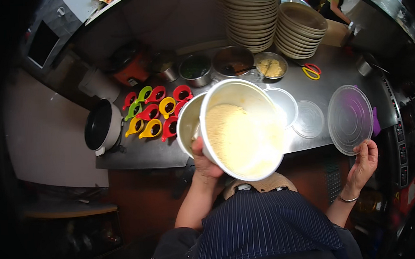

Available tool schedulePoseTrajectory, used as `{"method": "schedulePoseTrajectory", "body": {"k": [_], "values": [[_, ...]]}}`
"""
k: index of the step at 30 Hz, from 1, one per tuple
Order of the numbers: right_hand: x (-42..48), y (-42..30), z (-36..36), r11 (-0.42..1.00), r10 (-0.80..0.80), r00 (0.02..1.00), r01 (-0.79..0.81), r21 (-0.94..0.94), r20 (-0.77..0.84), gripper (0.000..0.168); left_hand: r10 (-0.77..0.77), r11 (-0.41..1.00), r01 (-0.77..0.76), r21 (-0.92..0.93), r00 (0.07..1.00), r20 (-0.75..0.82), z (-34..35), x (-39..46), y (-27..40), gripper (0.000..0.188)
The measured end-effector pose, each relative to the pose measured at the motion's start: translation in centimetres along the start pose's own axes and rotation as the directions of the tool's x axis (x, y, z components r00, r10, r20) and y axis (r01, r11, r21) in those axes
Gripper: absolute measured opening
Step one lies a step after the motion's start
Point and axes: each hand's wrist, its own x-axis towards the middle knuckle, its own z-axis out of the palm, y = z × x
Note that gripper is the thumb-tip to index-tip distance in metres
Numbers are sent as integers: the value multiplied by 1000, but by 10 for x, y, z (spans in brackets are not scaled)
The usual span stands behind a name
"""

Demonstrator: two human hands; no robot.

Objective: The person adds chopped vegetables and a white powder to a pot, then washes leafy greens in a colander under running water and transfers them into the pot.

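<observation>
My left hand (pixel 206 161) grips the rim of a white plastic tub (pixel 203 129), which is tilted so its mouth faces up at me. Pale yellow powder or crumbs (pixel 226 139) fill its lower part, washed out by glare on the right side. Behind it, partly covered, is a second white tub (pixel 188 130). In my right hand (pixel 364 162) a round clear plastic lid (pixel 351 119) is pinched by its near edge, held up over the right end of the steel counter (pixel 148 151). A purple cloth (pixel 375 122) shows behind that lid.
Several red, green and yellow cups (pixel 150 128) with dark liquid stand left, beside an electric pan (pixel 103 127). Metal bowls (pixel 195 69), stacked plates (pixel 252 23) and scissors (pixel 311 71) line the back. Another clear lid (pixel 308 119) lies mid-counter. A person (pixel 337 7) stands beyond, top right.
</observation>
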Motion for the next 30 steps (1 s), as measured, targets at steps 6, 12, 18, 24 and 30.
{"method": "schedulePoseTrajectory", "body": {"k": [6,12,18,24,30], "values": [[-9,22,5,999,44,998,-43,-13,41,12,349,922,-274,275,895,-278,-59,-13,48,76],[-8,34,22,999,33,996,-31,-28,85,13,380,919,-314,239,867,-323,-58,-27,66,80],[-7,33,33,999,41,997,-40,-17,59,12,431,884,-343,319,862,-267,-55,-39,71,77],[-7,36,33,999,38,996,-36,-27,82,12,493,848,-374,376,818,-297,-57,-43,77,84],[-10,35,35,999,30,997,-28,-31,76,12,504,844,-360,398,786,-358,-70,-42,86,82]]}}
